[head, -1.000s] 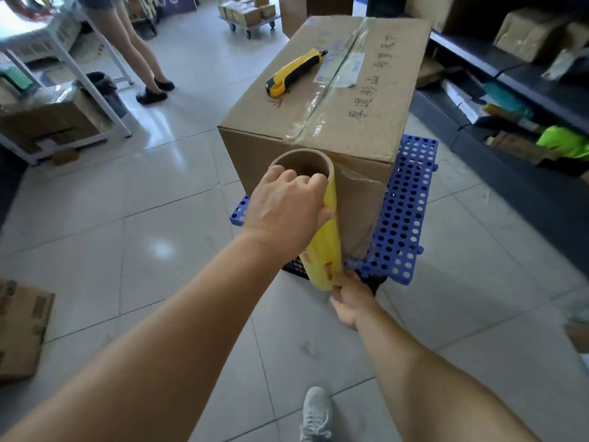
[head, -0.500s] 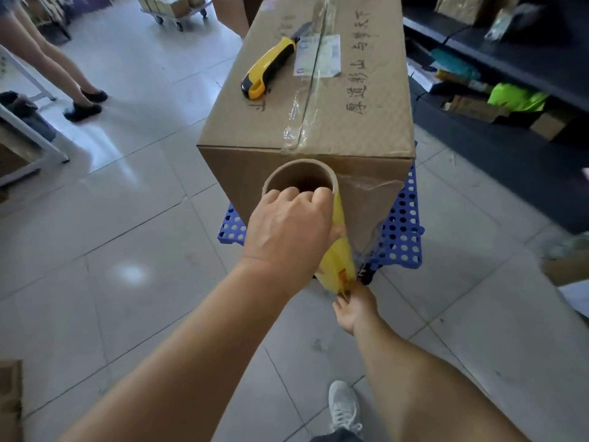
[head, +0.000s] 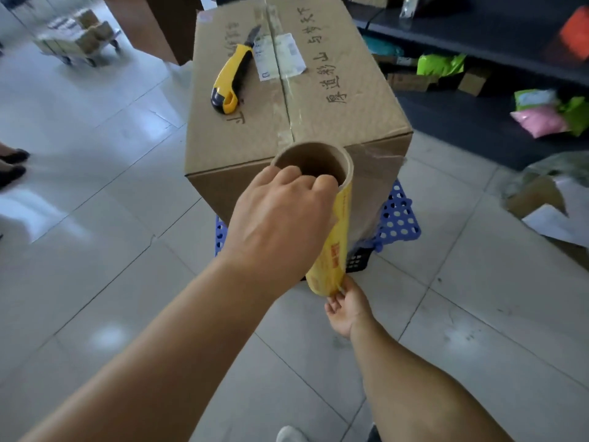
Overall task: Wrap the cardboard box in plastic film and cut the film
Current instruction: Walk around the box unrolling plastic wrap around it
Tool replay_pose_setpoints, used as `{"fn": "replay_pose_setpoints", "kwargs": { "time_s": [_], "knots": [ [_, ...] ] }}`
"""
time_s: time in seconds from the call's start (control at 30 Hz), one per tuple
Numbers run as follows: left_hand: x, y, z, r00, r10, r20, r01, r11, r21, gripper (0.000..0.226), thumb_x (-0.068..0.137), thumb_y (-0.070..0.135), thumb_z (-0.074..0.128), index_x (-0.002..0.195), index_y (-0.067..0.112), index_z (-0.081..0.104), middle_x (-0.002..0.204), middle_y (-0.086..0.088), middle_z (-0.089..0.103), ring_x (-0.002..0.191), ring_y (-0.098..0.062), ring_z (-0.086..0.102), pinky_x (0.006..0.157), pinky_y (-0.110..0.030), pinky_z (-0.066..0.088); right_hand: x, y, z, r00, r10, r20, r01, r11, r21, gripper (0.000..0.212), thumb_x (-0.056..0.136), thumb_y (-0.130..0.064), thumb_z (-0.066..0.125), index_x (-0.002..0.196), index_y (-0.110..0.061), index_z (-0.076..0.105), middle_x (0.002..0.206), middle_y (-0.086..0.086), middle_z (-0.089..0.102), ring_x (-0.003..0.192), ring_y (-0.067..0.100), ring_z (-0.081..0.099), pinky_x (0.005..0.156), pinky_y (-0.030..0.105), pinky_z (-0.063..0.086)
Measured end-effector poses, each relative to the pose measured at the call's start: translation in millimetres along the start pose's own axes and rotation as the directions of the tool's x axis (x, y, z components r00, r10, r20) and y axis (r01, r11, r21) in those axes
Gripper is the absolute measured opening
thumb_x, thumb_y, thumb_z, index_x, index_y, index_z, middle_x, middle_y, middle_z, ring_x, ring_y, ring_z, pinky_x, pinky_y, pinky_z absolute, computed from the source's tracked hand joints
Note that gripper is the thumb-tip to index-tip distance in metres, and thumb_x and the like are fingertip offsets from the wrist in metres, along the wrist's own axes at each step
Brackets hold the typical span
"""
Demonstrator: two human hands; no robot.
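- Cardboard box (head: 287, 100) stands on a blue perforated pallet (head: 398, 215) on the tiled floor (head: 111, 186); its near face and near-right corner face the person.
- Plastic film (head: 379, 173) runs as a clear sheet from the roll to the box's near-right corner, where it shows as a glossy, wrinkled patch (hard to trace further round the right side).
- Film roll (head: 334, 247) is held upright just in front of the near face, long axis vertical, open cardboard core at the top, yellow label down its side.
- Left hand (head: 280, 224) holds the top end, fingers hooked over the core's rim and into the tube; this grip is clamped on the roll.
- Right hand (head: 345, 306) sits under the bottom end, fingertips touching the lower rim; grip looks loose, more a support than a clamp.
- Box lies beyond and right of the roll, so the coming pass likely carries the upright roll leftward across the near face; left hand leads.
- Yellow utility knife (head: 231, 78) lies on the box top, well apart from both hands, nearer the left.
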State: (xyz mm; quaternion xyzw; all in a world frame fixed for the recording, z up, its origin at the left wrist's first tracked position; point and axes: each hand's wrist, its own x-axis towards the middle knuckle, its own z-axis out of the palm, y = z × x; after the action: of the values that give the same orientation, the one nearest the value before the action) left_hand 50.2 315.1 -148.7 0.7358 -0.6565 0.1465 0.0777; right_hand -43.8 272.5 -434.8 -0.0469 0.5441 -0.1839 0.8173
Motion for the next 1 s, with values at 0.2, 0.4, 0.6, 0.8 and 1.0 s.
{"fn": "replay_pose_setpoints", "kwargs": {
  "time_s": [0.2, 0.4, 0.6, 0.8, 1.0],
  "knots": [
    [0, -17, -6, 0.999, -0.031, 0.038, 0.032, 0.999, -0.032, 0.028, 0.08, 0.04, 0.065, 0.073, 0.014, 0.056, 0.063, 0.0, 0.062, 0.07, -0.026, 0.058, 0.072, -0.035, 0.041, -12, 26, 13, 0.995, -0.002, 0.102, -0.002, 0.999, 0.037, 0.022, 0.095, -0.036, 0.045, 0.107, -0.022, 0.057, 0.09, -0.004, 0.056, 0.068, 0.009, 0.044, 0.074, 0.02, 0.032],
    [-9, -31, -12, 1.0, 0.023, 0.02, -0.023, 0.999, -0.039, 0.014, 0.083, 0.026, 0.063, 0.089, 0.013, 0.065, 0.079, -0.001, 0.066, 0.085, -0.027, 0.059, 0.082, -0.036, 0.041, -18, 41, 17, 0.998, -0.008, 0.063, 0.003, 0.998, 0.065, 0.044, 0.096, -0.042, 0.046, 0.131, -0.018, 0.056, 0.139, 0.014, 0.052, 0.112, 0.018, 0.055, 0.098, 0.024, 0.031],
    [-23, -32, -21, 0.99, -0.085, 0.111, 0.087, 0.996, -0.016, 0.027, 0.084, 0.045, 0.058, 0.085, 0.018, 0.058, 0.071, 0.008, 0.053, 0.08, -0.019, 0.054, 0.078, -0.032, 0.036, -23, 52, 8, 0.999, 0.028, 0.044, -0.033, 0.994, 0.103, 0.025, 0.097, -0.026, 0.046, 0.113, -0.012, 0.059, 0.103, 0.001, 0.058, 0.095, 0.012, 0.052, 0.106, 0.027, 0.029],
    [-28, -46, -26, 0.999, -0.035, 0.004, 0.035, 0.999, -0.005, 0.041, 0.082, 0.054, 0.052, 0.085, 0.014, 0.062, 0.071, 0.002, 0.061, 0.077, -0.023, 0.056, 0.068, -0.031, 0.031, -32, 72, 20, 0.999, 0.034, 0.003, -0.034, 0.996, 0.081, 0.042, 0.095, -0.045, 0.049, 0.122, -0.013, 0.056, 0.134, 0.009, 0.055, 0.134, 0.024, 0.041, 0.107, 0.031, 0.033],
    [-47, -77, -26, 0.995, 0.075, -0.068, -0.074, 0.997, 0.005, 0.015, 0.075, 0.024, 0.073, 0.082, 0.012, 0.067, 0.069, -0.002, 0.069, 0.071, -0.026, 0.062, 0.068, -0.03, 0.042, -35, 97, 37, 0.998, -0.058, 0.006, 0.056, 0.981, 0.184, 0.048, 0.096, -0.034, 0.051, 0.138, -0.009, 0.046, 0.143, 0.007, 0.048, 0.132, 0.017, 0.044, 0.115, 0.03, 0.026]
  ]
}}
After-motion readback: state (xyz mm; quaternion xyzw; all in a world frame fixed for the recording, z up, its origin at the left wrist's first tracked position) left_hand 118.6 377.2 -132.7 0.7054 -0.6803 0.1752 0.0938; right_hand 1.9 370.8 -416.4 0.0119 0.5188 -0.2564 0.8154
